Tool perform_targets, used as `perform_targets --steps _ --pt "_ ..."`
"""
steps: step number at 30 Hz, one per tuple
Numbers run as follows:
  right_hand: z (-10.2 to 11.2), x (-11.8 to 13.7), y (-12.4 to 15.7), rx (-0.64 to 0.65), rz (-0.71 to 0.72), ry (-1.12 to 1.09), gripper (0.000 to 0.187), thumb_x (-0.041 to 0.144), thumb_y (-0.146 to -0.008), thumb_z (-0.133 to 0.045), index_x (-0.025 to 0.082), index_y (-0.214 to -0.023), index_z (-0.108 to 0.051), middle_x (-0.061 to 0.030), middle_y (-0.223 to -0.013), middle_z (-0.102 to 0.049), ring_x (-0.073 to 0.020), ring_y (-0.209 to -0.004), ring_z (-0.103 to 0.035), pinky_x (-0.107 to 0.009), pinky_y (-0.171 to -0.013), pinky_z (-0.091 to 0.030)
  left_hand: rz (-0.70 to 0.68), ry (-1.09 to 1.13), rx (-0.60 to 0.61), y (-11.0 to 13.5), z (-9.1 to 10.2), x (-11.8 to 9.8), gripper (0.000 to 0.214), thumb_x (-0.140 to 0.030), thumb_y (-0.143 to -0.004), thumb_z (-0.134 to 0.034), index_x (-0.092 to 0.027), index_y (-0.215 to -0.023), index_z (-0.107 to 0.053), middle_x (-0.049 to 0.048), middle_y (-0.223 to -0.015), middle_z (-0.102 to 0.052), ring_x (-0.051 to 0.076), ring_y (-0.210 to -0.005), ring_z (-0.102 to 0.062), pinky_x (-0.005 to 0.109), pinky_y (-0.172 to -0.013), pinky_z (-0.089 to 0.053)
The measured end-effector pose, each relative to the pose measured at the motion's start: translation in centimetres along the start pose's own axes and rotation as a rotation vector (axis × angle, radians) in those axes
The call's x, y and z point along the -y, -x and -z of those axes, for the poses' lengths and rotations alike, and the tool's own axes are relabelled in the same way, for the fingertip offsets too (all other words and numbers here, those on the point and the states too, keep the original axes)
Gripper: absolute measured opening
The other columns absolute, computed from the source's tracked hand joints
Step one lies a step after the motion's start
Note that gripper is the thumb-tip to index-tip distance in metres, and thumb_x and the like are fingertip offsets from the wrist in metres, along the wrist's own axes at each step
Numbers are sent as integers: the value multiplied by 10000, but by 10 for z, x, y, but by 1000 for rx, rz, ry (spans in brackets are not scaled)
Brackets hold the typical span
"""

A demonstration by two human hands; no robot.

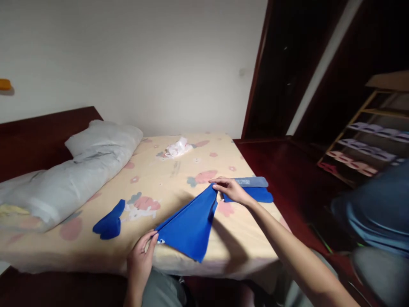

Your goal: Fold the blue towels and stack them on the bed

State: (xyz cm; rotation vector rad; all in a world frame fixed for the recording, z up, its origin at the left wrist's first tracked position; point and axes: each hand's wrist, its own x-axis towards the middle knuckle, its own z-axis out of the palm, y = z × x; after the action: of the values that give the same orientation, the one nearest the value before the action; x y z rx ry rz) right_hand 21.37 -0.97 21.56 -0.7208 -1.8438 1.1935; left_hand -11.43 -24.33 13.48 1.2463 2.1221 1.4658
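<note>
We see two bare hands well apart, both pinching one thing: a bright blue, smooth fabric panel (190,226), roughly triangular as it shows here. The left hand (141,253) clamps its left corner between thumb and fingers, just beside a small white mark. The right hand (232,190) pinches the top corner, higher and farther out. The folded-looking edge runs fairly straight between them, and the free part slopes down toward the near edge of the bed. We log the panel as held over the cream bedsheet with pink and grey prints (179,187), with a dark shadow to its right; we cannot tell whether its lowest tip touches the sheet.

Left of the panel, and apart from it, we note a small blue folded fabric piece (110,221) on the sheet. Just beyond the right hand lie a flat blue fabric piece with rounded corners (260,195) and a grey-blue strip with pale print (254,182), print too small to read.

Farther back on the bed: a crumpled white plastic bag (179,147). At left, a bulky pale grey bundle (96,160) rests near the dark red wooden headboard (47,121). At right, off the bed, we have a tiered shoe rack (367,147) holding pairs of shoes, and a blurred blue shape, unclear.
</note>
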Motion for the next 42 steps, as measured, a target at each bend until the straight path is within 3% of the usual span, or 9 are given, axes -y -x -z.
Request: perform_targets --steps 4,9,16,22,25,28,32,36,42 --pt "56 62 70 -120 75 85 326 475 -847 -701 210 -1030 -750 -76 -1050 -714 -218 -948 -658 -352 -854 -542 -285 -53 -6 1 7 -64 396 -554 -817 -651 -209 -994 -732 61 -1065 -764 237 -1024 -709 319 -966 -553" --pt "86 109 135 -265 124 116 244 423 -837 -739 207 -952 -750 -64 -962 -709 -192 -882 -648 -309 -783 -532 -445 -40 13 5 19 -127 270 -431 -841 -682 -208 -990 -718 43 -1004 -770 189 -959 -724 261 -928 -563" --pt "100 85 158 -411 19 51 283 443 -805 -769 221 -980 -758 -73 -1015 -724 -214 -930 -667 -314 -796 -548 -387 87 235 -29 -11 -157 282 -442 -735 -786 -181 -818 -721 73 -909 -774 227 -906 -730 313 -852 -599" --pt "110 -41 84 -504 -186 31 400 485 -769 -758 193 -1043 -757 -91 -1044 -752 -255 -970 -694 -396 -885 -559 -124 216 551 -115 -118 -121 396 -473 -679 -812 -146 -883 -720 119 -991 -766 246 -938 -716 361 -887 -563" --pt "101 -108 43 -581 -277 108 359 402 -807 -701 179 -1087 -731 -106 -1114 -736 -252 -1034 -682 -403 -959 -529 -13 148 533 -144 -183 -90 407 -429 -708 -787 -116 -953 -700 146 -1063 -745 238 -1015 -693 344 -928 -520" --pt "84 -160 44 -661 -439 257 362 337 -846 -624 168 -1162 -677 -130 -1232 -685 -244 -1065 -674 -382 -950 -529 56 -127 442 -134 -224 -52 325 -395 -774 -731 -124 -948 -692 147 -1074 -733 237 -1052 -672 327 -923 -482" --pt "61 -202 132 -520 -521 380 357 376 -897 -541 150 -1157 -634 -136 -1180 -700 -236 -1036 -684 -342 -902 -528 68 -307 482 -62 -223 7 264 -414 -838 -651 -161 -765 -672 107 -794 -728 251 -855 -695 305 -771 -462" --pt "45 -197 230 -259 -800 475 340 491 -906 -542 189 -1020 -649 -99 -981 -753 -245 -937 -709 -313 -814 -507 -50 -673 573 10 -196 41 383 -537 -925 -496 -207 -802 -647 81 -761 -716 229 -793 -686 269 -665 -394" --pt "25 -167 247 -208 -904 535 298 488 -915 -566 201 -917 -643 -75 -911 -755 -217 -880 -708 -257 -719 -453 33 -724 652 57 -182 48 259 -459 -930 -532 -212 -978 -593 45 -814 -713 201 -765 -680 252 -641 -367"
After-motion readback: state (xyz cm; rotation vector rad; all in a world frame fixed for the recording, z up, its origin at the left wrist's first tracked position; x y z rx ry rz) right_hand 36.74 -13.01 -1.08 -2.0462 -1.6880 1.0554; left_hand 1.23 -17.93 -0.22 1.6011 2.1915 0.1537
